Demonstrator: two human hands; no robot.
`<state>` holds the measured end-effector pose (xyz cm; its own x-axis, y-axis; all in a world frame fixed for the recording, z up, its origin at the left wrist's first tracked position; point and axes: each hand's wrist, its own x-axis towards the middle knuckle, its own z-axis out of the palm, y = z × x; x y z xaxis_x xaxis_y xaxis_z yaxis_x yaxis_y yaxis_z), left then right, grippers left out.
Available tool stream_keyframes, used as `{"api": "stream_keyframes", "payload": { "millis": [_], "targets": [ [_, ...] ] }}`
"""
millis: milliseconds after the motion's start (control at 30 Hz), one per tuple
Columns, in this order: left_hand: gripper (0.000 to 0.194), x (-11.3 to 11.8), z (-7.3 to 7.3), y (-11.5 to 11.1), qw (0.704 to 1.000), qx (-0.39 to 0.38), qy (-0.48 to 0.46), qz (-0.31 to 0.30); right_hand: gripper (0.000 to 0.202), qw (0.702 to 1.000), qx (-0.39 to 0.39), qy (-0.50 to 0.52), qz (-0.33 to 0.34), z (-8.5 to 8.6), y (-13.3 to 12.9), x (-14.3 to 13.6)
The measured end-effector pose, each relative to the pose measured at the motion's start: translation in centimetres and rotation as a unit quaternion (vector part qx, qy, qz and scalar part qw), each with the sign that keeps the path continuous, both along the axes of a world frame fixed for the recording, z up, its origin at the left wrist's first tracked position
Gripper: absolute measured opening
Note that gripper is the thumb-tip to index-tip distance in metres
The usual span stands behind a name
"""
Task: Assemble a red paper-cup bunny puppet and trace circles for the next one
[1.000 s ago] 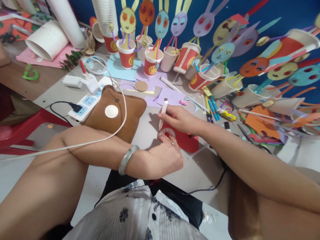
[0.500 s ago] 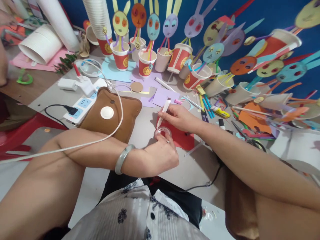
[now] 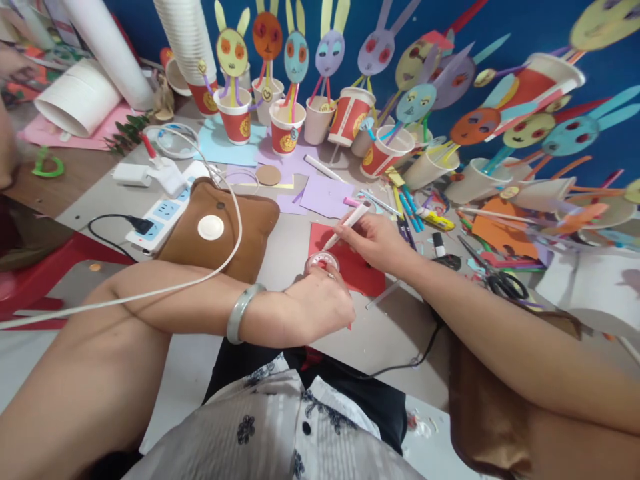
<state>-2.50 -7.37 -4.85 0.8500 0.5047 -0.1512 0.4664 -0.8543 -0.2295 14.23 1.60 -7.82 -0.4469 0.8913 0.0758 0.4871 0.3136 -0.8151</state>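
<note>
A sheet of red paper [image 3: 367,272] lies on the grey table. On its left part sits a round clear tape roll [image 3: 315,261], which my left hand [image 3: 323,300] presses with its fingertips, the fingers bent together. My right hand [image 3: 377,240] pinches a white marker [image 3: 354,222], its tip touching down at the upper edge of the roll. A bracelet is round my left wrist. Any line drawn on the red paper is too small to make out.
Paper cups with rabbit-faced figures [image 3: 287,130] line the back. A brown cushion [image 3: 225,230], power strip [image 3: 163,217] and white cable are at left. Pens, a yellow cutter [image 3: 435,220], scissors [image 3: 506,283] and orange paper [image 3: 503,227] lie right. A person's hand [image 3: 15,65] shows far left.
The marker has moved right and over the roll's top edge, tilting further right with my right hand. More red paper shows above the roll. The view has shifted slightly.
</note>
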Motion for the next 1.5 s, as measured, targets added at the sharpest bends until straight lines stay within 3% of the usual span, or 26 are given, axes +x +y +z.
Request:
{"api": "stream_keyframes", "payload": {
  "millis": [267,433,633,733,967,1167,1500],
  "targets": [
    [0.044,-0.3,1.4,0.6,0.999,-0.042,0.003,0.010,0.047,0.998,0.003,-0.010,-0.064,0.1,-2.2,1.4],
    [0.033,-0.7,2.1,1.6,0.994,-0.100,-0.037,0.012,0.039,0.997,0.003,0.008,-0.075,0.0,-3.4,2.0],
    [0.032,-1.3,3.3,3.0,0.986,-0.162,-0.020,0.037,0.032,0.995,0.015,0.031,-0.091,-0.2,-5.1,2.6],
    [0.026,-1.9,2.7,3.5,0.986,-0.149,-0.065,0.032,0.028,0.994,0.033,0.020,-0.106,-0.3,-5.8,2.8],
    [0.017,-3.6,-0.7,4.1,0.971,-0.094,-0.218,-0.036,0.033,0.989,0.064,-0.031,-0.126,-0.2,-7.6,2.9],
    [0.018,-3.5,0.0,4.0,0.968,-0.105,-0.226,-0.043,0.027,0.990,0.071,-0.058,-0.106,0.1,-9.2,2.8],
    [0.024,-3.6,-0.2,4.1,0.964,-0.111,-0.241,-0.034,0.025,0.980,0.175,-0.083,-0.048,-0.3,-10.5,2.3]
  ]
}}
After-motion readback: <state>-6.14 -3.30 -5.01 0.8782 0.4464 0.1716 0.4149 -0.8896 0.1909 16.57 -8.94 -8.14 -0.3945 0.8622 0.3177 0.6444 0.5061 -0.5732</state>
